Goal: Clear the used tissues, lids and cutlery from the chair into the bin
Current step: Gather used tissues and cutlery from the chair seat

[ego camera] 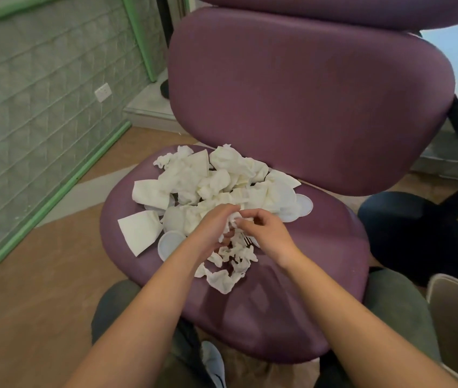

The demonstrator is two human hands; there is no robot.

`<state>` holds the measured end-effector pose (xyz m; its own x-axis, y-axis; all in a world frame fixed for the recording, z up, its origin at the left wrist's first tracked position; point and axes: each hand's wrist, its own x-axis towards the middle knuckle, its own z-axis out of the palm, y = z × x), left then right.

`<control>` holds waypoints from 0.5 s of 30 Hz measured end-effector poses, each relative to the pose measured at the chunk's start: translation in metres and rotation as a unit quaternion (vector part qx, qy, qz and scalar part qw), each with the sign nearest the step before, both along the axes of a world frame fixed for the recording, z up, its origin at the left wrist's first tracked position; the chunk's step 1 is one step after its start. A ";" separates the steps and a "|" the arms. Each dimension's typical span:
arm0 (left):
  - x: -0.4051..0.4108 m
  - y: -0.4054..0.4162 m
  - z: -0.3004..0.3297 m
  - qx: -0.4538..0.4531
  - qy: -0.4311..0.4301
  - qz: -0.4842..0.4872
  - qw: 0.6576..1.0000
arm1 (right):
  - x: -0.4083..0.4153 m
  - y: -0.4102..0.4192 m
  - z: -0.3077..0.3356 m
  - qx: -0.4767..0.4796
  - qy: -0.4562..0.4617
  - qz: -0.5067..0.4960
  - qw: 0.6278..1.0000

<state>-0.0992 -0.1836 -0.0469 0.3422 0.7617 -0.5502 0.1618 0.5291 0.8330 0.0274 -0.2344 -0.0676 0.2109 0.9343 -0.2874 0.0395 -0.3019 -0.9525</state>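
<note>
A heap of crumpled white tissues (208, 180) lies on the purple chair seat (320, 261), with round white lids (170, 243) at its left and right edges. A fork (248, 241) shows between my hands, partly buried. My left hand (211, 228) and my right hand (264, 231) meet over the front of the heap, both pinching the same crumpled tissue (234, 218). More loose tissue (226, 271) trails on the seat below my hands.
The chair's purple backrest (306, 107) rises behind the heap. A grey bin (457, 326) stands at the lower right beside my knee. A dark round stool (418, 236) sits to the right. A quilted mattress (26, 107) leans at the left over wooden floor.
</note>
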 end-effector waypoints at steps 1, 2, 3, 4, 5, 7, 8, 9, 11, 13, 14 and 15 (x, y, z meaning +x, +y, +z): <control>-0.005 0.001 -0.005 0.008 0.007 -0.004 1.000 | -0.003 -0.001 -0.001 0.012 -0.014 -0.009 1.000; -0.008 -0.001 -0.008 0.014 0.009 -0.006 1.000 | -0.006 -0.001 -0.002 0.024 -0.027 -0.019 0.999; -0.011 -0.002 -0.012 0.019 0.011 -0.006 1.000 | -0.008 -0.003 -0.003 0.035 -0.034 -0.028 0.998; -0.013 -0.005 -0.014 0.023 0.016 -0.005 1.000 | -0.011 -0.004 -0.003 0.046 -0.029 -0.033 0.998; -0.016 -0.006 -0.018 0.024 0.022 -0.003 0.999 | -0.014 -0.005 -0.004 0.052 -0.026 -0.036 0.998; -0.019 -0.010 -0.023 0.020 0.022 0.002 1.000 | -0.022 -0.007 -0.004 0.046 -0.025 -0.048 0.997; -0.019 -0.012 -0.022 0.015 0.012 0.004 1.000 | -0.024 -0.008 -0.004 0.043 -0.019 -0.056 0.997; -0.021 -0.013 -0.023 0.010 0.005 0.007 1.000 | -0.026 -0.009 -0.004 0.046 -0.013 -0.057 0.997; -0.021 -0.014 -0.023 -0.005 0.000 0.018 1.000 | -0.030 -0.008 -0.005 0.050 -0.028 -0.046 0.997; -0.022 -0.014 -0.025 -0.016 0.021 0.026 0.999 | -0.034 -0.006 -0.006 0.050 -0.071 -0.018 0.996; -0.023 -0.014 -0.027 -0.018 0.033 0.028 0.999 | -0.034 -0.006 -0.006 0.050 -0.101 0.005 0.994; -0.024 -0.013 -0.031 -0.018 0.042 0.033 0.998 | -0.035 -0.005 -0.006 0.049 -0.128 0.033 0.990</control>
